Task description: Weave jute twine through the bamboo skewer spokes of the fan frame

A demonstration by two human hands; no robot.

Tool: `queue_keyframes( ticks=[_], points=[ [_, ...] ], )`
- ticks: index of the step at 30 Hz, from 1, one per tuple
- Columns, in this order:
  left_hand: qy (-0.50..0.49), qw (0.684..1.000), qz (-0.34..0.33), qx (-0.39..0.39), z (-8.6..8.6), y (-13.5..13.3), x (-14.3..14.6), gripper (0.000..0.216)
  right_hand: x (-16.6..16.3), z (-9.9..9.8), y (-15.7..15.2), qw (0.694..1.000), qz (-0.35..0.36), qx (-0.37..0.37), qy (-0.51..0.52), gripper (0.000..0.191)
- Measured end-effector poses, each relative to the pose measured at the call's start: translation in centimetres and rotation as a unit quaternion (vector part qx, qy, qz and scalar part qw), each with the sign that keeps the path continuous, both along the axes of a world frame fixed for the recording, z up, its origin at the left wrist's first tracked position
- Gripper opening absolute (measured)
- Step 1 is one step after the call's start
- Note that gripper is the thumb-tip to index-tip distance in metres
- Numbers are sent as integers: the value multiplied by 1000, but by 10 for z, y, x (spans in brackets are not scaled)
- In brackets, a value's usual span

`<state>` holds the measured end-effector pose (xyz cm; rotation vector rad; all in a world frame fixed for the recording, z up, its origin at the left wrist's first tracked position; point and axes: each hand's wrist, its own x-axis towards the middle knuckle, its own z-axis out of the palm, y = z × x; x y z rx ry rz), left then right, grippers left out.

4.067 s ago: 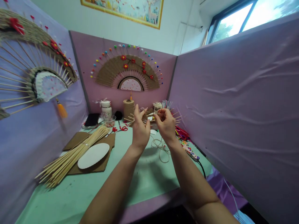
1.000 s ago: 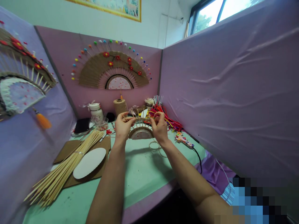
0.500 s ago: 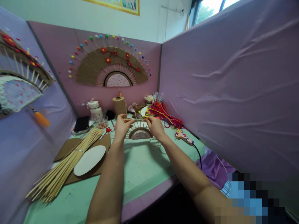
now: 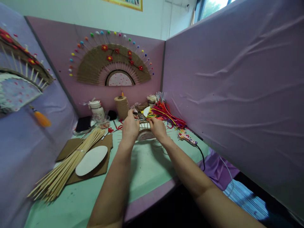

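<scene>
A small half-made fan (image 4: pixel 144 133) of thin sticks round a half-round card stands on the green table (image 4: pixel 147 171), mostly hidden behind my hands. My left hand (image 4: pixel 130 127) is closed on its left side, fingers curled over the sticks. My right hand (image 4: pixel 157 127) pinches the top of the fan on the right, fingers pressed together. A loose loop of twine (image 4: pixel 159 148) lies on the table just below my right wrist.
A bundle of bamboo skewers (image 4: pixel 68 164), brown cardboard (image 4: pixel 71 146) and a white oval card (image 4: pixel 91 160) lie at left. A twine spool (image 4: pixel 122 107), white jar (image 4: pixel 97 109), red scissors (image 4: pixel 111 129), coloured pipe cleaners (image 4: pixel 168 117) and a glue gun (image 4: pixel 187 138) crowd the back. Purple partitions enclose the table.
Both hands have come lower and closer together over the small fan. My left hand has shifted right and now covers most of it. The view has dipped slightly.
</scene>
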<state>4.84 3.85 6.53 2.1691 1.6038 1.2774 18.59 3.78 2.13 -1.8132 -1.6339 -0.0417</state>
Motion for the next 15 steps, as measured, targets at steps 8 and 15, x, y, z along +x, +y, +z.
queue_keyframes(
  ticks=[8,15],
  points=[
    [-144,976,-106,-127,-10,11,8,85,1,14,-9,999,11,42,-3,25],
    [-254,932,-188,-180,-27,29,7,92,2,7,-8,995,66,64,34,20]
  ],
)
